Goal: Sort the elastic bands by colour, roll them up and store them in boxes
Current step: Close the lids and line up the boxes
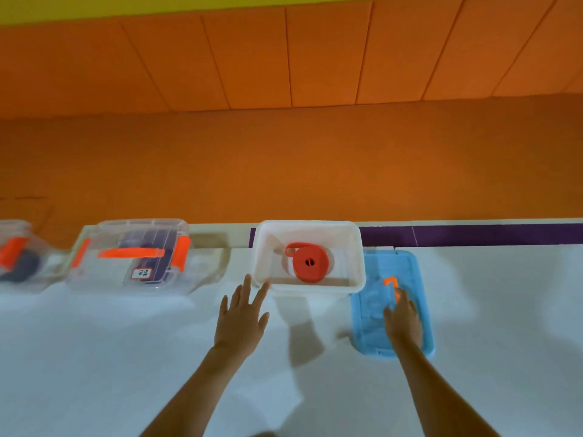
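So, one red band point(310, 263) is already rolled into a tight coil and is found lying flat in the open white box point(262, 247), roughly mid-floor, with its loose tail looped out at the top left. That box is set at the far edge of the white table point(94, 357), right up against a purple strip point(473, 234) and the orange wall point(284, 152). The left hand point(241, 323) is held released, fingers straight and spread, reaching at the box's near left corner. One fingertip is seen right at the rim, but whether it's actually touching can't be told, it's a bit blurry. The right hand point(403, 320) is laid on a blue lid point(419, 279), which is lying flat on the table just right of the box and partly tucked under its corner. The fingers are pointed at the lid's orange handle point(391, 283), though whether that handle is gripped or only touched can't be told, too smeared. Over on the left, a clear box point(138, 244) is seen closed, with orange latches, an orange top handle and a white label point(141, 273) on the front. A dark band point(154, 247) can be made out through the plastic. Further left, another clear box point(15, 234) with an orange latch is cut off by the frame edge, something dark inside too.
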Demonstrator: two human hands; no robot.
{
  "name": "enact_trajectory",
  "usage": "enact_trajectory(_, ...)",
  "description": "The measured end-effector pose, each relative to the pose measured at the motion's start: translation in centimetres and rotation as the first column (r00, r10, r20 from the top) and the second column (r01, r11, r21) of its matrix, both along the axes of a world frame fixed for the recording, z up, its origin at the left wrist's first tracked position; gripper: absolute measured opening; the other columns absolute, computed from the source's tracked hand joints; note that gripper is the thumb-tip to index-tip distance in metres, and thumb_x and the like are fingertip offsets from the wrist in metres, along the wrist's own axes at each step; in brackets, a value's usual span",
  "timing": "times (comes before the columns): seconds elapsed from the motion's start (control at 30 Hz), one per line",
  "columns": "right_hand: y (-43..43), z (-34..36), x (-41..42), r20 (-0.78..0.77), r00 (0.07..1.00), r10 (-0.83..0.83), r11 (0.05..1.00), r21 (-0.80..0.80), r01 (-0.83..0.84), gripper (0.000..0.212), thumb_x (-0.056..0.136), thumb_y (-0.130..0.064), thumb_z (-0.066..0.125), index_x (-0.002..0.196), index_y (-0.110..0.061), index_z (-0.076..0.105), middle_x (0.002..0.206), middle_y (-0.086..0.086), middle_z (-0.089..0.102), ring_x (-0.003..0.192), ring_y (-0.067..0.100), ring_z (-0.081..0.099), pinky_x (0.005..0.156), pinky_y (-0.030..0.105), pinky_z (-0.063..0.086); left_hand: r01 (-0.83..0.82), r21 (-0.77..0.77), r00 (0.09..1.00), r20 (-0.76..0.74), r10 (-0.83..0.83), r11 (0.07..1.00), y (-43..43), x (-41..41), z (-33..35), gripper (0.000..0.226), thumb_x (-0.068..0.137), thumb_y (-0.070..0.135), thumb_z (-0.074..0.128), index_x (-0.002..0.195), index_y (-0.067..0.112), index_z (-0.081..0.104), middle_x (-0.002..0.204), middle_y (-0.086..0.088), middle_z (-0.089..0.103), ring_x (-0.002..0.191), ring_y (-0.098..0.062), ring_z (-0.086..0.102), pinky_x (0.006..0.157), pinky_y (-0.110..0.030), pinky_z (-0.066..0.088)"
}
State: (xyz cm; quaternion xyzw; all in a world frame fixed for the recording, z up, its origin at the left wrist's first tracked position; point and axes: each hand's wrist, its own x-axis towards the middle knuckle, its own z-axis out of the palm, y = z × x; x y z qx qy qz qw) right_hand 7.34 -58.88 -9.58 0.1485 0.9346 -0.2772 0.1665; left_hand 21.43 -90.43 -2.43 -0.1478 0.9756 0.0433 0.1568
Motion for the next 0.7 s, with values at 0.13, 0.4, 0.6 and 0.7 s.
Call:
enact_trajectory(0.13,0.1,-0.8,-0.8,0.001,0.982,-0.190,0.981,-0.026,0.190,0.040,0.101,-0.005,0.061,0.141,-0.002,0.054,0.129,0.028,0.066,0.117,0.048,0.064,0.095,0.053,0.051,0.017,-0.020,1.000,0.006,-0.017,1.000,0.0,0.0,0.2,0.079,0.111,0.039,0.044,0.167,0.038,-0.012,0.177,-0.011,-0.008,0.162,-0.026,0.017,0.130,-0.049,0.021)
enact_trajectory(0.4,2.3,3.1,-3.6,-0.285,0.911,-0.297,0.955,-0.083,0.285,0.020,0.103,-0.003,0.052,0.116,-0.003,0.067,0.115,0.026,0.068,0.108,0.046,0.064,0.085,0.046,0.049,0.004,0.047,0.999,-0.037,-0.002,0.999,-0.5,-0.1,1.0,0.075,0.098,0.058,-0.008,0.169,0.037,0.009,0.177,-0.009,0.009,0.161,-0.027,0.020,0.129,-0.047,0.022)
enact_trajectory(0.6,-1.1,8.3,-6.7,-0.478,0.878,-0.013,0.994,-0.101,-0.040,0.020,0.108,-0.013,0.047,0.115,-0.013,0.066,0.099,0.015,0.072,0.092,0.041,0.066,0.075,0.045,0.050,-0.102,0.300,0.968,-0.189,0.164,0.948,-2.1,-0.9,0.8,0.058,0.113,0.049,0.031,0.166,0.025,0.027,0.171,0.000,0.033,0.156,-0.020,0.034,0.122,-0.040,0.036)
enact_trajectory(0.7,-5.0,11.0,-8.0,-0.523,0.801,0.291,0.948,0.043,-0.316,0.027,0.100,0.004,0.049,0.115,-0.011,0.066,0.092,0.012,0.069,0.087,0.038,0.066,0.071,0.047,0.052,-0.188,0.469,0.892,-0.286,0.350,0.863,-3.0,-2.1,0.8,0.055,0.112,0.043,0.038,0.163,0.022,0.034,0.166,0.001,0.042,0.150,-0.021,0.044,0.116,-0.040,0.044)
